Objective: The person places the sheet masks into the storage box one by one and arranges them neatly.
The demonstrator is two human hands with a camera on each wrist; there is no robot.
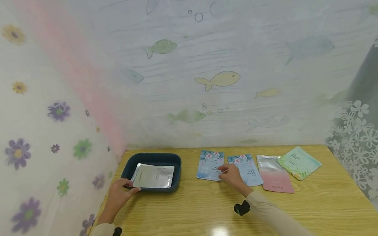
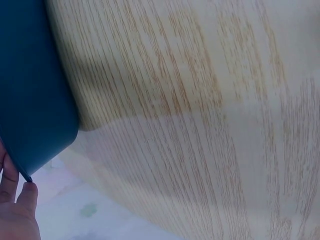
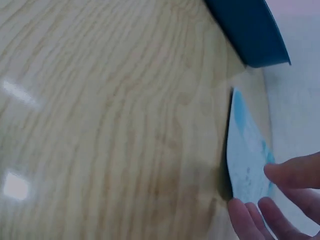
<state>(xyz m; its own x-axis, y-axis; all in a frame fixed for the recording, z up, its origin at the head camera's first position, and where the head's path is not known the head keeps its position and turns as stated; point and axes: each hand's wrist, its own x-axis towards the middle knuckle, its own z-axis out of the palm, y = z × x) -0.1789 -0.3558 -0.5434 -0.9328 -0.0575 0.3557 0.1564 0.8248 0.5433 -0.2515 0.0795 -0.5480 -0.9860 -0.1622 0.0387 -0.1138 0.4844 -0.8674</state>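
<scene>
My left hand (image 1: 119, 195) grips the front left rim of a dark blue plastic basin (image 1: 157, 189), thumb outside and fingers inside. In the basin lies a silver sheet mask packet (image 1: 155, 176), leaning on its left side. My right hand (image 1: 232, 178) pinches the right edge of a blue floral sheet mask packet (image 1: 208, 166). In the right wrist view, the thumb is over this packet (image 3: 250, 160) and the other fingers are at its near edge. Just right of it lies a second blue floral packet (image 1: 249, 170), partly covered by the right hand.
Farther right lie a silver-and-pink packet (image 1: 277, 181) and a green packet (image 1: 299, 163), whose corner overlaps it. The wooden table (image 1: 188, 219) meets a fish-print curtain (image 1: 222, 130) at the back and a flower-print one (image 1: 55, 169) at left.
</scene>
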